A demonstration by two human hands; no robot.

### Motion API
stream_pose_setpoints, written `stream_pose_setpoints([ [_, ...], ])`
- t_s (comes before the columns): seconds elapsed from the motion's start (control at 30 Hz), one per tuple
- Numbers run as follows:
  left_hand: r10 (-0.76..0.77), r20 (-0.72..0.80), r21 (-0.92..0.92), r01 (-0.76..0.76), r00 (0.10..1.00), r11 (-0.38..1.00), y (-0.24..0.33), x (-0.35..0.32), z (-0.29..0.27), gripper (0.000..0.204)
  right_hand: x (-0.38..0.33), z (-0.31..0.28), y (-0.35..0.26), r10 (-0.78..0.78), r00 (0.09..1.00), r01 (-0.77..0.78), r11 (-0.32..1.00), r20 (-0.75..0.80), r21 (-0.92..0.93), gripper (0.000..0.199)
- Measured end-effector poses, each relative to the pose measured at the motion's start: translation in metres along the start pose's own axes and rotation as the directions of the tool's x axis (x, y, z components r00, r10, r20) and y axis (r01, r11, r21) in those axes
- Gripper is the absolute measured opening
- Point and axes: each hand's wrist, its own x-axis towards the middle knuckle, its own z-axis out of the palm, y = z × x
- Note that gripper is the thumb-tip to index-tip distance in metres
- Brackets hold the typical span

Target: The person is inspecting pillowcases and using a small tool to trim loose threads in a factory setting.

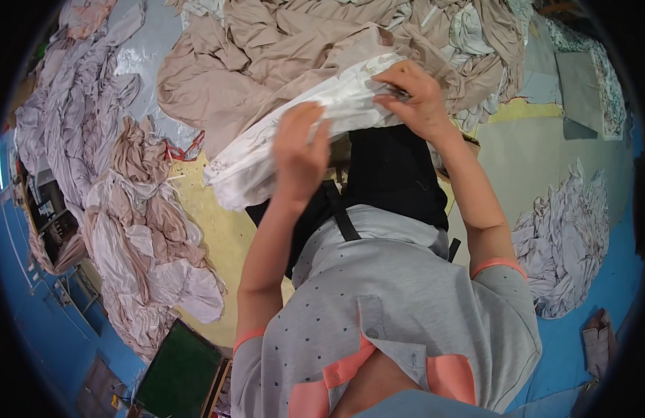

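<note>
A white folded cloth (260,132) lies slantwise across my lap, its far side against a large beige cloth (232,63). My left hand (301,150) is over the white cloth's middle, smeared by motion, so its grip does not show. Toward the cloth's right end, my right hand (416,97) is closed, its fingers curled and its thumb below them. Something dark shows between thumb and fingers, too small to name.
Heaps of grey-lilac cloth (72,111) and pink and white cloth (145,237) are at the left. Another crumpled grey heap (566,240) lies at the right. A dark green panel (176,373) stands at lower left, a grey board (579,90) at upper right.
</note>
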Motion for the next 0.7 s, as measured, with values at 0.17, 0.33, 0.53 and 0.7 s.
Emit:
stream_pose_setpoints([
  [0.17, -0.094, -0.003, -0.155, 0.092, 0.996, 0.984, 0.019, 0.019, 0.066, 0.032, 0.004, 0.010, 0.000, -0.046, 0.998, 0.053, 0.965, 0.032, -0.258, 0.030],
  [0.33, -0.201, 0.037, -0.211, 0.205, 0.979, 0.956, 0.014, 0.011, 0.076, 0.042, 0.000, 0.014, 0.016, -0.140, 0.989, 0.128, 0.971, -0.048, -0.202, 0.013],
  [0.53, -0.205, 0.039, -0.214, 0.209, 0.978, 0.954, 0.012, 0.010, 0.077, 0.044, -0.068, -0.029, 0.050, 0.350, 0.872, -0.266, 0.926, -0.343, 0.269, 0.005],
  [0.7, -0.171, 0.024, -0.157, 0.173, 0.985, 0.972, 0.012, 0.011, 0.075, 0.041, -0.164, -0.065, 0.102, 0.535, 0.767, -0.526, 0.840, -0.355, 0.131, 0.014],
])
